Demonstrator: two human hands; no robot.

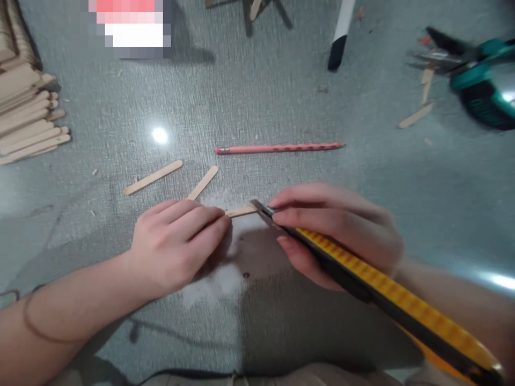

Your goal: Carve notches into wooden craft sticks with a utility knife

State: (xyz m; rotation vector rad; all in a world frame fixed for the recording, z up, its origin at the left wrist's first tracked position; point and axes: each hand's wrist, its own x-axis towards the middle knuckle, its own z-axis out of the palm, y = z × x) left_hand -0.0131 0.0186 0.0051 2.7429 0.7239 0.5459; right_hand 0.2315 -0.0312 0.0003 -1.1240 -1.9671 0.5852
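Between the fingers of my left hand point(179, 244) a wooden craft stick point(243, 212) is pinched, its free end pointing right. My right hand point(338, 230) grips a yellow and black utility knife point(374, 284). The knife's blade point(257, 206) is out and touches the craft stick near its right end. Another craft stick point(203, 183) lies just beyond my left knuckles, its lower end hidden by the hand. A third craft stick point(153, 177) rests farther left on the table.
A pink pencil point(281, 148) lies across the middle. Stacked craft sticks point(30, 118) fill the left edge. Green-handled pliers point(478, 75) lie at right beside stick pieces point(416, 115). A white and black pen-like object point(341, 37) and a pixelated item point(134, 27) are at the back.
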